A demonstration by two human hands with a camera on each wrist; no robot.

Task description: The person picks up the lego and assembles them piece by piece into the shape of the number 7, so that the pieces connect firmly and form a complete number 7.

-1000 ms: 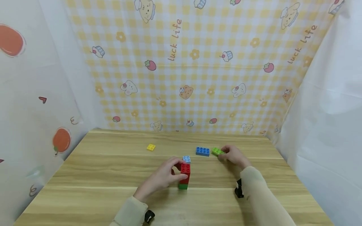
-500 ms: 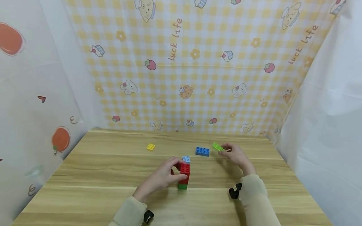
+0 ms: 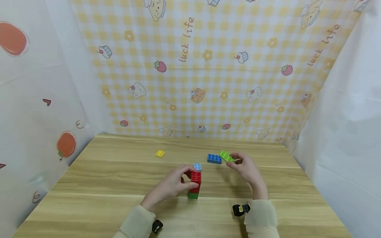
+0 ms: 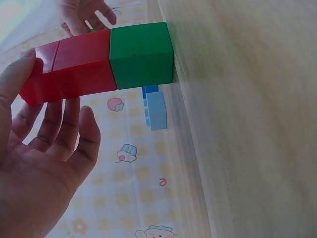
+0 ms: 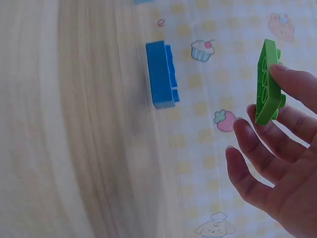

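A tower of toy building bricks (image 3: 194, 185), red on top and green at the base, stands on the table. My left hand (image 3: 174, 182) grips its red upper part between thumb and fingers; in the left wrist view the green brick (image 4: 142, 55) sits below the red ones. My right hand (image 3: 245, 167) pinches a flat lime-green brick (image 5: 268, 87), raised off the table, with its hollow underside showing in the right wrist view. Beside it on the table lies a blue brick (image 3: 214, 159). A light blue brick (image 3: 197, 166) stands just behind the tower.
A small yellow brick (image 3: 160, 153) lies at the back left of the wooden table (image 3: 119, 172). A patterned cloth (image 3: 208, 76) hangs behind the table's far edge. White sheets (image 3: 342, 125) close off both sides.
My right hand has lifted the lime-green brick off the table and carried it slightly left, towards the blue brick. The left hand stays on the tower.
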